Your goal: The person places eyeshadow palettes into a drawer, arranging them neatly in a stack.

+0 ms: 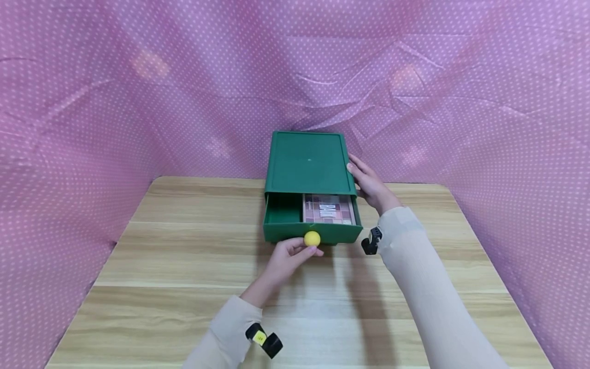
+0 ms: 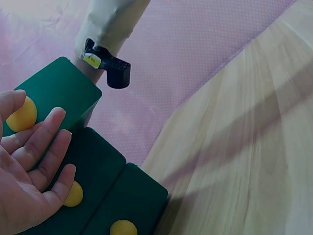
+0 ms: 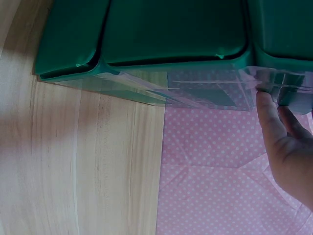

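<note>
A green drawer cabinet (image 1: 309, 161) stands at the back of the table, its top drawer (image 1: 283, 231) pulled out. Thumb and fingers of my left hand (image 1: 286, 259) pinch the round yellow knob (image 1: 312, 239) on that drawer's front. Inside the drawer's right part lies a flat box with a pink and mauve grid of squares and white lettering (image 1: 328, 209), like a makeup palette. My right hand (image 1: 371, 183) rests against the cabinet's right side, fingertips on its clear side wall (image 3: 205, 88). Below, two lower drawers with yellow knobs (image 2: 123, 229) are closed in the left wrist view.
The wooden table (image 1: 184, 261) spreads out on both sides and in front of the cabinet. Pink dotted cloth (image 1: 221, 77) hangs behind and at both sides. A small black camera (image 1: 371, 241) is strapped on each sleeved wrist.
</note>
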The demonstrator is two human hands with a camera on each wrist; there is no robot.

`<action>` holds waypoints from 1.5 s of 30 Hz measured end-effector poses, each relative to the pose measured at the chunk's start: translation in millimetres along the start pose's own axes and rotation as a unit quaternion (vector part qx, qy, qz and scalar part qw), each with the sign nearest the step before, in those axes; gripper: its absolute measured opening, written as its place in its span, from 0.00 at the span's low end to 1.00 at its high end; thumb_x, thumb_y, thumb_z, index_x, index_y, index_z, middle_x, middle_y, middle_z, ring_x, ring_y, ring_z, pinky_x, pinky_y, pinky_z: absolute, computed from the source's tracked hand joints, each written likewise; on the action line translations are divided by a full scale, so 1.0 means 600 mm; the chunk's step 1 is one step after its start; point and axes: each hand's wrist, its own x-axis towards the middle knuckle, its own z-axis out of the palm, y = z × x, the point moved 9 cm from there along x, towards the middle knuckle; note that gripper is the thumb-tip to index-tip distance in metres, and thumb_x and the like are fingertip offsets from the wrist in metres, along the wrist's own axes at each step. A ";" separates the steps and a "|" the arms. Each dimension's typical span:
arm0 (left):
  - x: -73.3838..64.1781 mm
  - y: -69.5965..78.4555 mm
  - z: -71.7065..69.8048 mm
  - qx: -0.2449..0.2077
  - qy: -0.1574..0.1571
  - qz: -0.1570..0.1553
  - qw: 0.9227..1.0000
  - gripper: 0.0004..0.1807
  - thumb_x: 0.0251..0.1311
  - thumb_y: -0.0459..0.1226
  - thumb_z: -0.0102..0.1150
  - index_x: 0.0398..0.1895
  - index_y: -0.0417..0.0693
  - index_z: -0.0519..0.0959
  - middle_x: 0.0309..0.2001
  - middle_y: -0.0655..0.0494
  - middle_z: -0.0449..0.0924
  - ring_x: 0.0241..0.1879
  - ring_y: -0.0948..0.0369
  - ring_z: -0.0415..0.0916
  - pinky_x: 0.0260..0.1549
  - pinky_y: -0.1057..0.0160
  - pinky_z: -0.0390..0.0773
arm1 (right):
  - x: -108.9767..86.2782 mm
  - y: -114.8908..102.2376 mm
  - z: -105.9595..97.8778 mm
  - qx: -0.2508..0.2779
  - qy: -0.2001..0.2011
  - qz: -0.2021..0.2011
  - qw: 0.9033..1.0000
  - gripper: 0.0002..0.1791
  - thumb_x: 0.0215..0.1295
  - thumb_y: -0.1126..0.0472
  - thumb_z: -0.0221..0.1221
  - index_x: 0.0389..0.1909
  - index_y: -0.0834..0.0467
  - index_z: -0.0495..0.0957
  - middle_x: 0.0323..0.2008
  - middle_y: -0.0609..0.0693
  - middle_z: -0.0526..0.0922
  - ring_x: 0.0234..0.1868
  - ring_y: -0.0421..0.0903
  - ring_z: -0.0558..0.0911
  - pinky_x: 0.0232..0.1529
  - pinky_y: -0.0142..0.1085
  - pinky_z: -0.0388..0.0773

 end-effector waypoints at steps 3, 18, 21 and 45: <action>0.008 -0.003 -0.003 -0.009 0.007 -0.006 1.000 0.12 0.59 0.33 0.48 0.40 0.31 0.74 0.36 0.42 0.78 0.43 0.58 0.73 0.45 0.64 0.69 | -0.001 0.000 0.000 0.001 0.000 0.000 1.000 0.27 0.63 0.47 0.43 0.64 0.40 0.51 0.61 0.48 0.56 0.58 0.48 0.59 0.50 0.49 0.64; 0.044 -0.011 -0.019 -0.005 0.041 -0.012 0.999 0.17 0.60 0.38 0.47 0.40 0.30 0.74 0.38 0.45 0.78 0.41 0.57 0.72 0.41 0.63 0.72 | -0.002 0.000 0.000 0.009 -0.004 0.005 1.000 0.26 0.64 0.48 0.42 0.64 0.40 0.51 0.62 0.48 0.55 0.59 0.48 0.58 0.51 0.48 0.63; 0.057 -0.029 -0.025 -0.025 0.048 -0.022 0.998 0.19 0.58 0.42 0.49 0.42 0.33 0.73 0.38 0.48 0.78 0.41 0.57 0.73 0.44 0.60 0.70 | -0.003 0.000 0.002 0.012 -0.006 0.007 1.000 0.27 0.64 0.48 0.43 0.64 0.40 0.51 0.62 0.47 0.54 0.59 0.48 0.58 0.50 0.48 0.64; 0.098 -0.057 -0.034 -0.073 0.081 -0.023 0.994 0.22 0.56 0.45 0.52 0.44 0.35 0.72 0.36 0.49 0.79 0.34 0.57 0.75 0.36 0.62 0.75 | -0.009 0.000 -0.003 0.006 -0.001 0.005 1.000 0.26 0.64 0.49 0.43 0.64 0.40 0.52 0.62 0.48 0.55 0.59 0.49 0.58 0.52 0.51 0.60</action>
